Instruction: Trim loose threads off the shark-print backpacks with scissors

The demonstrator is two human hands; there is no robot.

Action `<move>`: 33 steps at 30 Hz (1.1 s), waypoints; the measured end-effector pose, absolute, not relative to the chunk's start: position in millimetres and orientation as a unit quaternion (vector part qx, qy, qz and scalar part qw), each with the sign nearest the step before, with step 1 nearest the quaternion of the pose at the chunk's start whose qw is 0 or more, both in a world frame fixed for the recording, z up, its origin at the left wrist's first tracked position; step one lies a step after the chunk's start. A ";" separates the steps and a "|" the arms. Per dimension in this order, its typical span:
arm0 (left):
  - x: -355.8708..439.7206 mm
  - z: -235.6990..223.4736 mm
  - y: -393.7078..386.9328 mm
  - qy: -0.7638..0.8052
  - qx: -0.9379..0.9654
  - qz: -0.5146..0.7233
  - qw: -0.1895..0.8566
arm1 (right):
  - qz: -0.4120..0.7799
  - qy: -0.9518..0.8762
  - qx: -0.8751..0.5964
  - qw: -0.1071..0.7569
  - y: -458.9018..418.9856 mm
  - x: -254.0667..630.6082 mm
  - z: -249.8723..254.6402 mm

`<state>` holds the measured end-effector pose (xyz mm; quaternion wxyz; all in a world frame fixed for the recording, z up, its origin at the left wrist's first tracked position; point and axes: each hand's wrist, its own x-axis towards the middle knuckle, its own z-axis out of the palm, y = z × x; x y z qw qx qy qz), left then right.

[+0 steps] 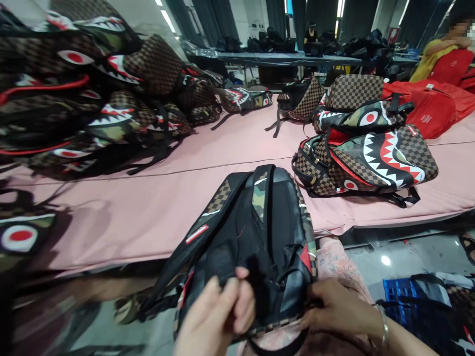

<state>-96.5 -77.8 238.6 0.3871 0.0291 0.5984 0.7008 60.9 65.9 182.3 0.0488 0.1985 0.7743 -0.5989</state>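
Bag pile (154,64): checkered, left beyond both hands
Left hand (226,306): fingers curled, blurred; cannot tell if gripping
Backpack (285,217): between and beyond both hands; black padded back, checkered sides
Right hand (332,306): fingers bent, grasping backpack's lower edge

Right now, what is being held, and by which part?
A backpack, by its near right corner, in the right hand; what the left hand grips is blurred.
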 end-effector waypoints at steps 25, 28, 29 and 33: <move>-64.0 215.1 -59.5 0.676 0.118 0.624 0.373 | -0.449 0.839 0.169 -0.255 60.6 30.6 194.7; -66.4 210.6 -61.9 0.628 0.087 0.655 0.411 | -0.473 0.829 0.153 -0.258 62.8 30.7 193.8; -67.2 208.2 -63.2 0.582 0.067 0.676 0.448 | -0.501 0.807 0.161 -0.268 63.7 30.0 193.9; -65.4 197.3 -64.4 0.318 0.017 0.718 0.618 | -0.697 0.642 0.209 -0.241 66.5 21.0 195.5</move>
